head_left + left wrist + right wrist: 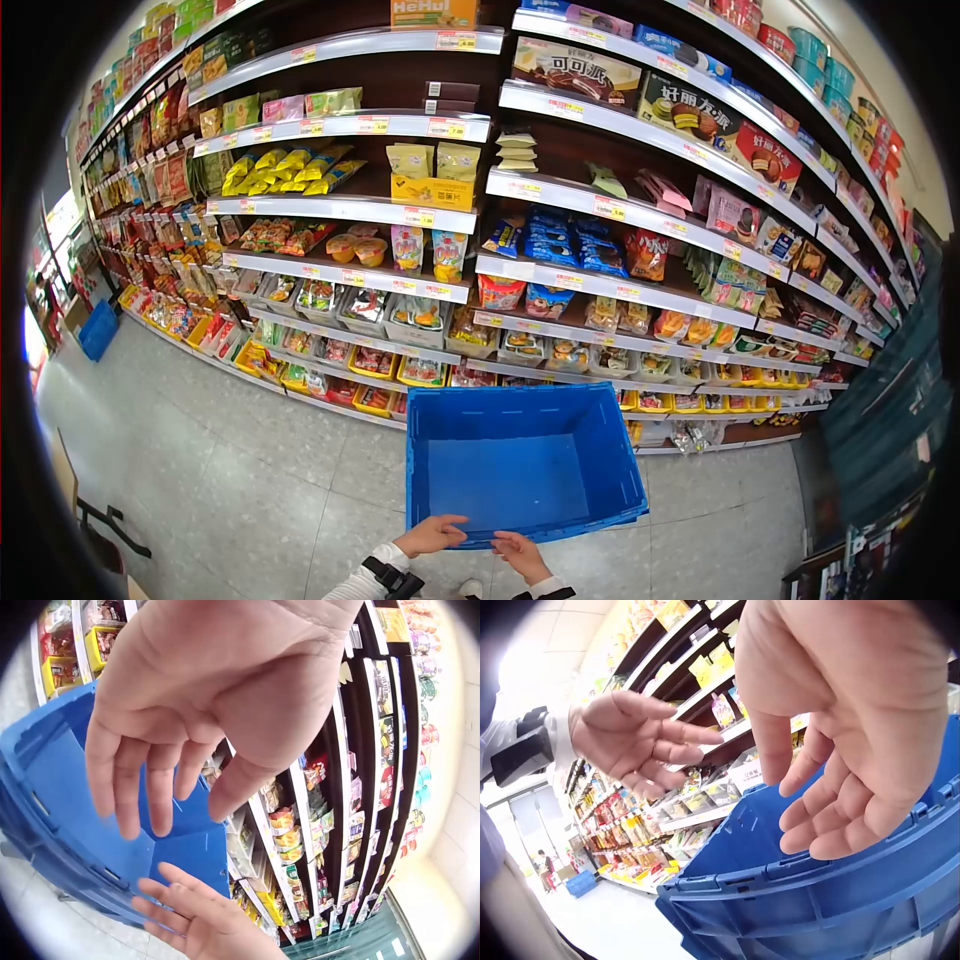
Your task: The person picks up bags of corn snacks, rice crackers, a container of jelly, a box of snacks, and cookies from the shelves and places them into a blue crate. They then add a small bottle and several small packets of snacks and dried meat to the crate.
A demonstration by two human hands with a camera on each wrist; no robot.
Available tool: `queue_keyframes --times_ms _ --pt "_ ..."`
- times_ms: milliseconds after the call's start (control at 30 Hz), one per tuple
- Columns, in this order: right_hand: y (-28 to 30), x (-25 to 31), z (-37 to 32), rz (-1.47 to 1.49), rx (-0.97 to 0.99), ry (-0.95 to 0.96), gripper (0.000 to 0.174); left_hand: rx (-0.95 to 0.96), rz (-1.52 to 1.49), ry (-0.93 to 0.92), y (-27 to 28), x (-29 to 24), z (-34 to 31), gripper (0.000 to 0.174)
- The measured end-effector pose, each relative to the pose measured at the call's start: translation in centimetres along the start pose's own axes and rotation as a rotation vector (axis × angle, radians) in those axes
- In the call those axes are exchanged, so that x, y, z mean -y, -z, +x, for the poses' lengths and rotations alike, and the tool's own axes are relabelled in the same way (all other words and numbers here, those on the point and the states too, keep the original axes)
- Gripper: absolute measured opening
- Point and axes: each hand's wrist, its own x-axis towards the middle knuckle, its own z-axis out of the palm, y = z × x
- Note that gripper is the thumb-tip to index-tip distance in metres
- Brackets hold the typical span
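Blue crate (pixel 520 470) lies just ahead; left hand (pixel 432 535) and right hand (pixel 522 557) equally near its rim, fingers spread, each grip empty, seemingly not touching.

2 blue crates: near crate (pixel 527 465) ctr, far crate (pixel 98 330) left on floor. 2 hands: left hand (pixel 432 535), right hand (pixel 522 556).

Shop; price-tagged snack shelves (pixel 440 215)

Shelves (pixel 345 208) stocked with snack packets stand along a grey tiled floor (pixel 230 470).
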Motion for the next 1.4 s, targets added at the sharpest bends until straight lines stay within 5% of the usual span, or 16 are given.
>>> queue_keyframes --times_ms 167,367,433,467,700,867,933,1100,1233,1400 --pt "-2.0 0.7 0.3 0.002 -0.174 -0.003 0.026 -0.12 0.079 0.001 5.7 0.2 0.2 0.047" --pt "-8.5 0.0 4.1 0.053 -0.294 0.038 0.024 0.049 0.039 -0.151 14.5 0.5 -0.4 0.043" --pt "-12.4 1.4 5.5 0.059 -0.282 0.111 0.038 0.073 0.114 -0.18 18.4 -0.2 -2.6 0.042" --pt "-14.8 1.8 6.2 0.104 -0.317 0.144 0.03 0.076 0.106 -0.179 20.5 0.3 -3.2 0.042" --pt "-26.9 6.8 10.3 -0.029 -0.058 0.175 0.025 -0.167 0.038 -0.089 34.8 0.7 -9.6 0.043" --pt "-29.2 7.4 13.6 -0.131 0.058 0.261 0.026 -0.285 -0.043 -0.181 37.8 -0.4 -11.4 0.044" --pt "-29.8 8.6 14.7 -0.155 0.077 0.309 0.027 -0.191 -0.042 -0.118 38.5 -0.7 -11.0 0.042" --pt "-30.8 13.1 16.8 -0.172 0.089 0.142 0.031 -0.199 -0.095 -0.11 40.5 -4.4 -10.3 0.043" --pt "-29.9 15.4 20.6 -0.071 0.148 0.233 0.028 -0.277 -0.052 -0.156 42.7 -8.9 -9.3 0.043" --pt "-29.6 20.4 24.9 -0.053 0.123 0.412 0.027 -0.354 0.126 -0.442 44.6 -15.6 -7.9 0.033"
